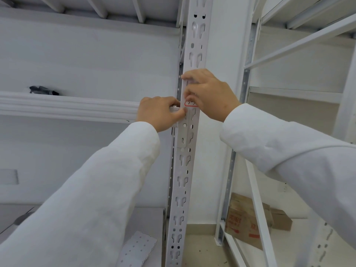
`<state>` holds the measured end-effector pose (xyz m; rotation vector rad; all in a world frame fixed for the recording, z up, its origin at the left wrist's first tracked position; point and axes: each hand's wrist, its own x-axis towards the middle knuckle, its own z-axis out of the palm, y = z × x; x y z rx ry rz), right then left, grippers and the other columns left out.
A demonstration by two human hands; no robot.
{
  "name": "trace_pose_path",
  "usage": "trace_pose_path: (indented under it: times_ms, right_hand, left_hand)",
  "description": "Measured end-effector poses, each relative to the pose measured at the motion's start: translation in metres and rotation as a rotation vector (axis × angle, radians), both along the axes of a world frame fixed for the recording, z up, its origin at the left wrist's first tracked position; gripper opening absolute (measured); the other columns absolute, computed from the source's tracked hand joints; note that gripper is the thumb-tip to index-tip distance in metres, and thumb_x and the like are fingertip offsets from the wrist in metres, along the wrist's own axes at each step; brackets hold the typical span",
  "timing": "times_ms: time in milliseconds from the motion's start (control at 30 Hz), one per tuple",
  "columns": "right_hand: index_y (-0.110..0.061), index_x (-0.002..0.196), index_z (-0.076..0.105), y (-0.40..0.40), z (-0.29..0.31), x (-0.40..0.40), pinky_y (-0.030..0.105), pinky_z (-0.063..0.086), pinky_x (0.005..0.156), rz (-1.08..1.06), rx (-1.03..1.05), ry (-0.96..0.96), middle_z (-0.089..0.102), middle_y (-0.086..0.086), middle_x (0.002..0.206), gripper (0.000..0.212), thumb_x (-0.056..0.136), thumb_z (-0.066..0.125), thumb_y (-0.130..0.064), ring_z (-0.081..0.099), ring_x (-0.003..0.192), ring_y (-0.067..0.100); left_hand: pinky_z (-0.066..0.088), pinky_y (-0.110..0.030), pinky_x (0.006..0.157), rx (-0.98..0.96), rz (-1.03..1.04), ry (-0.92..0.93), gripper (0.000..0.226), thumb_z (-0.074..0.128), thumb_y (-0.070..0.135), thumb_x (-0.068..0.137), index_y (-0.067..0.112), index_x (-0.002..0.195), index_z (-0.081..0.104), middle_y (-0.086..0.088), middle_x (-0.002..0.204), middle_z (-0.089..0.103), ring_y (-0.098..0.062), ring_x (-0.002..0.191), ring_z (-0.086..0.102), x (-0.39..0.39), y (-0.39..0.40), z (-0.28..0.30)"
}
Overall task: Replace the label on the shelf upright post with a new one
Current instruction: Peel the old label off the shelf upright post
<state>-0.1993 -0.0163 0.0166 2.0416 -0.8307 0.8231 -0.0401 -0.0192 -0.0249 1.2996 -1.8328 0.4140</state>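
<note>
A white slotted upright post (196,45) runs up the middle of the view. A white label with a red border (189,104) lies flat on its front face, mostly hidden by fingers. My right hand (207,93) presses on the label with fingertips spread along the post's left edge. My left hand (159,112) is curled at the joint where the shelf beam meets the post, thumb and finger pinching beside the label's lower left corner. Whether it holds anything I cannot tell.
A white shelf beam (67,107) runs left from the post, with a dark object (43,90) on the shelf above it. A perforated white sheet (137,249) lies low on the left. Cardboard boxes (248,220) sit on the floor behind a second rack (248,74) at right.
</note>
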Motion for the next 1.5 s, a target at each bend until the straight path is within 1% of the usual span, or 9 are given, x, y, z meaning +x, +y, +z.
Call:
trace_pose_path:
  times_ms: [367, 533, 633, 733, 867, 1000, 1200, 1433, 1500]
  right_hand:
    - [-0.015, 0.092, 0.065, 0.003, 0.004, -0.004, 0.037, 0.049, 0.074, 0.063, 0.060, -0.011, 0.055, -0.004, 0.127, 0.010, 0.089, 0.056, -0.018, 0.045, 0.120, 0.016]
    - [-0.018, 0.093, 0.062, 0.007, -0.002, 0.001, 0.034, 0.047, 0.067, 0.066, 0.035, -0.064, 0.056, -0.004, 0.123, 0.018, 0.085, 0.061, -0.033, 0.046, 0.117, 0.013]
    - [-0.014, 0.091, 0.058, 0.008, -0.011, 0.012, 0.028, 0.039, 0.062, 0.027, 0.020, -0.148, 0.055, -0.003, 0.121, 0.026, 0.078, 0.067, -0.036, 0.045, 0.114, 0.013]
    - [-0.013, 0.082, 0.049, 0.011, -0.015, 0.018, 0.028, 0.040, 0.057, 0.030, 0.003, -0.226, 0.055, 0.001, 0.113, 0.028, 0.076, 0.068, -0.032, 0.049, 0.103, 0.016]
    - [-0.012, 0.076, 0.048, 0.013, -0.024, 0.022, 0.029, 0.042, 0.064, 0.037, 0.069, -0.399, 0.050, 0.002, 0.122, 0.027, 0.076, 0.070, -0.028, 0.045, 0.111, 0.015]
    - [-0.011, 0.077, 0.056, 0.011, -0.032, 0.031, 0.029, 0.043, 0.071, 0.012, 0.131, -0.593, 0.042, -0.002, 0.135, 0.018, 0.077, 0.067, -0.025, 0.036, 0.124, 0.014]
    - [-0.010, 0.077, 0.063, 0.011, -0.039, 0.037, 0.026, 0.035, 0.072, 0.040, 0.184, -0.790, 0.044, -0.005, 0.130, 0.016, 0.077, 0.068, -0.025, 0.040, 0.120, 0.014]
    - [-0.012, 0.077, 0.067, 0.014, -0.037, 0.037, 0.027, 0.034, 0.074, 0.012, 0.223, -0.812, 0.040, -0.006, 0.133, 0.013, 0.080, 0.064, -0.024, 0.040, 0.120, 0.014]
    - [-0.012, 0.076, 0.068, 0.013, -0.037, 0.037, 0.027, 0.034, 0.075, 0.019, 0.222, -0.806, 0.040, -0.006, 0.135, 0.014, 0.081, 0.063, -0.024, 0.040, 0.121, 0.014]
  left_hand:
    - [0.032, -0.034, 0.091, -0.003, -0.006, -0.005, 0.038, 0.042, 0.053, 0.088, 0.028, 0.107, 0.064, 0.001, 0.102, 0.071, -0.022, 0.100, 0.059, 0.000, 0.000, 0.001]
    - [0.032, -0.034, 0.090, -0.010, -0.012, 0.010, 0.033, 0.043, 0.048, 0.088, 0.028, 0.103, 0.064, 0.000, 0.098, 0.071, -0.022, 0.098, 0.059, -0.001, 0.001, 0.001]
    - [0.032, -0.033, 0.088, -0.007, -0.014, 0.012, 0.027, 0.044, 0.040, 0.087, 0.028, 0.101, 0.064, 0.000, 0.093, 0.070, -0.023, 0.096, 0.059, 0.000, 0.003, 0.001]
    - [0.033, -0.033, 0.088, 0.005, -0.017, 0.010, 0.025, 0.044, 0.038, 0.087, 0.027, 0.098, 0.064, 0.000, 0.089, 0.068, -0.024, 0.095, 0.059, 0.000, 0.003, 0.001]
    - [0.034, -0.035, 0.090, 0.003, -0.014, 0.017, 0.026, 0.044, 0.042, 0.086, 0.028, 0.098, 0.064, -0.002, 0.094, 0.071, -0.025, 0.097, 0.059, 0.000, 0.000, 0.000]
    - [0.035, -0.035, 0.086, -0.006, -0.019, 0.014, 0.027, 0.042, 0.045, 0.085, 0.029, 0.092, 0.062, -0.003, 0.091, 0.071, -0.024, 0.090, 0.058, 0.001, -0.002, 0.000]
    - [0.034, -0.035, 0.085, -0.009, -0.010, 0.010, 0.028, 0.042, 0.044, 0.086, 0.030, 0.096, 0.063, -0.004, 0.091, 0.071, -0.025, 0.092, 0.059, 0.000, -0.002, 0.000]
    - [0.034, -0.036, 0.091, 0.013, -0.014, 0.010, 0.045, 0.034, 0.055, 0.075, 0.033, 0.101, 0.064, 0.000, 0.096, 0.072, -0.022, 0.097, 0.060, 0.000, -0.002, 0.000]
    - [0.034, -0.036, 0.091, 0.006, -0.015, 0.005, 0.040, 0.038, 0.053, 0.079, 0.033, 0.102, 0.064, 0.000, 0.095, 0.072, -0.022, 0.096, 0.060, 0.001, -0.002, 0.000]
